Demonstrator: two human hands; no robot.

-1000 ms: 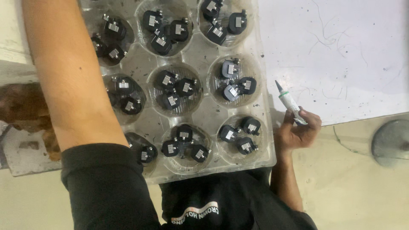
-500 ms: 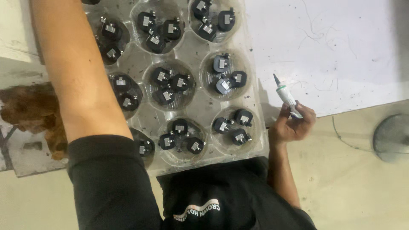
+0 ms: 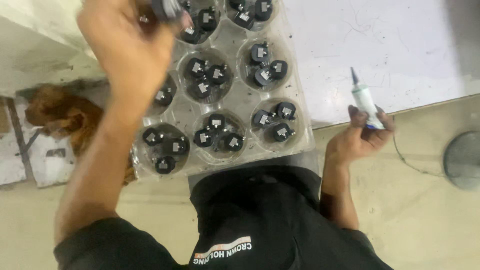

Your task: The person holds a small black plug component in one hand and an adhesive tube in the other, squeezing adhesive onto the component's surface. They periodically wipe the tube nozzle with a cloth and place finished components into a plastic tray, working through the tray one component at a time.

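A clear plastic tray [image 3: 235, 107] with round cups lies in front of me, and each cup holds a few small black parts [image 3: 272, 122]. My left hand [image 3: 127, 52] hovers, blurred, over the tray's far left cups. Its fingers are closed on one small black part [image 3: 167, 7] at the frame's top edge. To the right of the tray, my right hand [image 3: 357, 140] is raised and grips a white tube [image 3: 364, 100] whose dark nozzle points away from me.
A white scratched tabletop [image 3: 400, 45] lies beyond and right of the tray. A rusty brown lump [image 3: 60, 115] sits left of the tray, by my left forearm. A round grey disc [image 3: 462, 160] rests on the beige floor at far right.
My left arm, stretched beyond the tray's far end before, has drawn back, so the hand now shows holding a black part. The right hand with the tube rose slightly.
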